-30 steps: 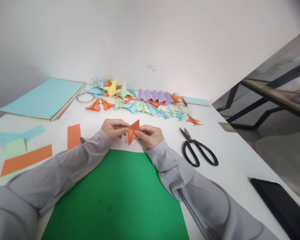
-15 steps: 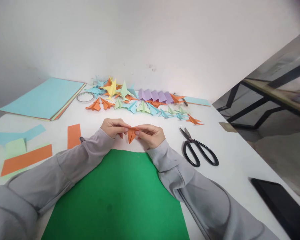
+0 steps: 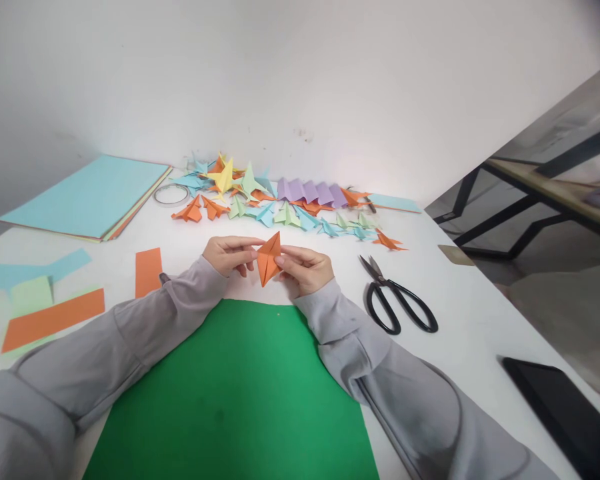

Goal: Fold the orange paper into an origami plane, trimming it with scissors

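Between my hands is a small piece of orange origami paper (image 3: 268, 261), folded into a long diamond with a crease down its middle. My right hand (image 3: 307, 268) pinches its right corner, thumb on the front face. At the left corner, my left hand (image 3: 230, 255) holds it with thumb and index finger, the other fingers curled. The paper is raised just beyond the far edge of a green sheet (image 3: 225, 380) on the white table. Behind my hands lie folded paper figures in several colours, among them a yellow one (image 3: 223, 176) and a purple pleated strip (image 3: 310, 192).
Black-handled scissors (image 3: 397, 300) lie to the right, blades slightly apart. A black tablet-like device (image 3: 560, 407) is near the right edge. On the left are a stack of coloured paper (image 3: 90, 197), a wire coil (image 3: 171, 194) and an orange strip (image 3: 55, 320). A wall closes the back.
The upper part of the orange paper has opened upward, turning a downward-pointing triangle into a diamond. My right hand has shifted slightly right; my left hand has barely moved.
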The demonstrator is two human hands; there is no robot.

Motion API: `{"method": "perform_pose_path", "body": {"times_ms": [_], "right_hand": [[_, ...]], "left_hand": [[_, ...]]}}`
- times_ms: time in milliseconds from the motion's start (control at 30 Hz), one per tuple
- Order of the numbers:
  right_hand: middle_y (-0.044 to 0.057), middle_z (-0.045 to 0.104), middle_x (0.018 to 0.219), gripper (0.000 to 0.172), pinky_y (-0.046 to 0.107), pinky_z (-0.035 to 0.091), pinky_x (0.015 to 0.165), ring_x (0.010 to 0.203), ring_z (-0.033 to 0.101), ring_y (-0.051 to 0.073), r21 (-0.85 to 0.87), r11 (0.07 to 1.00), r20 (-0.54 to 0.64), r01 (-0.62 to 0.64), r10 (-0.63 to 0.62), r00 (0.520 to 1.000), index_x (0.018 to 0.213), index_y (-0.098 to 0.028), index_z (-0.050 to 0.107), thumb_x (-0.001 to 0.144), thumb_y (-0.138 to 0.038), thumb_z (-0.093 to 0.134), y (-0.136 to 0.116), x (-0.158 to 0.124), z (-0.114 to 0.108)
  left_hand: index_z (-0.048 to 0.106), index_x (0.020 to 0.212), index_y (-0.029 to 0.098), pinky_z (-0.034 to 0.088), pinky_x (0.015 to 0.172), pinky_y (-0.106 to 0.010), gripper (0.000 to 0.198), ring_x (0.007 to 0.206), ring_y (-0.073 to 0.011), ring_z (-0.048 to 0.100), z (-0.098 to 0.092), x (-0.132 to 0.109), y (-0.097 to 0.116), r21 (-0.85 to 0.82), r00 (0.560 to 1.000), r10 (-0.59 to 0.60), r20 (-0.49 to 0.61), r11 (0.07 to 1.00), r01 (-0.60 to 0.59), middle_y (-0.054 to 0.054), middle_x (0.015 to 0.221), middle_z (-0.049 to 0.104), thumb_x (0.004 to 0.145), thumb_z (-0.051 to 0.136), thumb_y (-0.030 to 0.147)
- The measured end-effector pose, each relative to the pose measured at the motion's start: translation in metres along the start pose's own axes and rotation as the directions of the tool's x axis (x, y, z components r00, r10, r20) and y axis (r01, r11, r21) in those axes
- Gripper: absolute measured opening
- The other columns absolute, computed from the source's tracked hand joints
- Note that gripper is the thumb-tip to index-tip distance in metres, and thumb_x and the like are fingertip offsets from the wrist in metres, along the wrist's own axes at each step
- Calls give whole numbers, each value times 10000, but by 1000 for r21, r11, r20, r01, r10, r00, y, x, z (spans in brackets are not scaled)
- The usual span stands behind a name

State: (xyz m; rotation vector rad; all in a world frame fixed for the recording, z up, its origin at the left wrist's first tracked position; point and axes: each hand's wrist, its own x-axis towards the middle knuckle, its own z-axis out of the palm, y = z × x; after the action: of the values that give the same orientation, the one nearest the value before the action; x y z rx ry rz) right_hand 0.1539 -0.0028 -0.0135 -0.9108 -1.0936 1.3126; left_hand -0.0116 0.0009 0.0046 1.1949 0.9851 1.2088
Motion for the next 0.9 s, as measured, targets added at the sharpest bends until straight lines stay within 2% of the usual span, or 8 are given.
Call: {"method": "perform_pose_path", "body": {"times_ms": [167,367,467,567,633,700,767,900], "right_hand": [[15,708,650,228,242,482,398,422,562,97,24,1000,-37,-6,7,999,742,-210,741,525,-260,794,0,0,1],[11,695,627,182,249,488,401,403,547,94,-29,999,72,31,-29,997,712,-213,744,540,-263,777,2,4,-3],[10,690,624,174,255,483,401,401,540,95,-39,999,58,36,-34,998,720,-214,743,552,-253,767,3,4,-3],[7,686,630,144,249,474,405,413,540,94,-22,998,23,55,-55,998,702,-216,741,561,-237,755,4,3,-2],[4,681,622,121,244,474,415,424,543,93,-23,998,41,57,-56,998,685,-216,740,565,-227,747,2,2,-2],[9,681,634,111,250,485,438,452,556,100,-31,999,84,31,-29,996,672,-206,736,564,-231,741,0,2,-3],[15,687,684,159,263,504,471,513,581,117,-5,1000,104,-15,16,994,712,-199,733,565,-259,738,-3,2,-3],[11,683,723,393,254,502,469,592,606,136,34,997,88,-65,62,994,918,-207,682,559,-352,752,-4,3,-1]], "left_hand": [[683,951,66,397,336,-191,484,367,-106,537,3,-1,-4,68,995,-17,97,998,10,0,436,594,545,746,322],[669,948,61,386,327,-196,544,363,-113,531,2,1,-6,51,997,-60,53,997,57,11,426,582,509,764,368],[654,978,55,405,343,-198,571,387,-120,550,2,0,-2,23,994,-89,59,996,88,0,453,598,516,768,371],[655,970,69,433,365,-214,562,443,-141,592,3,-1,1,-40,987,-133,85,990,137,-39,546,643,579,713,469],[662,930,74,435,367,-214,538,455,-145,601,3,-2,1,-42,987,-135,89,989,139,-51,567,650,609,681,506],[660,914,72,423,361,-204,504,439,-137,591,3,-3,-1,9,991,-103,86,995,102,-45,545,645,594,716,456],[646,944,66,416,356,-201,507,428,-132,582,3,-3,-5,51,995,-56,86,997,52,-36,533,643,563,755,384],[611,984,63,413,352,-202,534,424,-131,580,6,-5,-8,73,997,-1,79,997,-5,-17,524,637,538,766,314]]}}
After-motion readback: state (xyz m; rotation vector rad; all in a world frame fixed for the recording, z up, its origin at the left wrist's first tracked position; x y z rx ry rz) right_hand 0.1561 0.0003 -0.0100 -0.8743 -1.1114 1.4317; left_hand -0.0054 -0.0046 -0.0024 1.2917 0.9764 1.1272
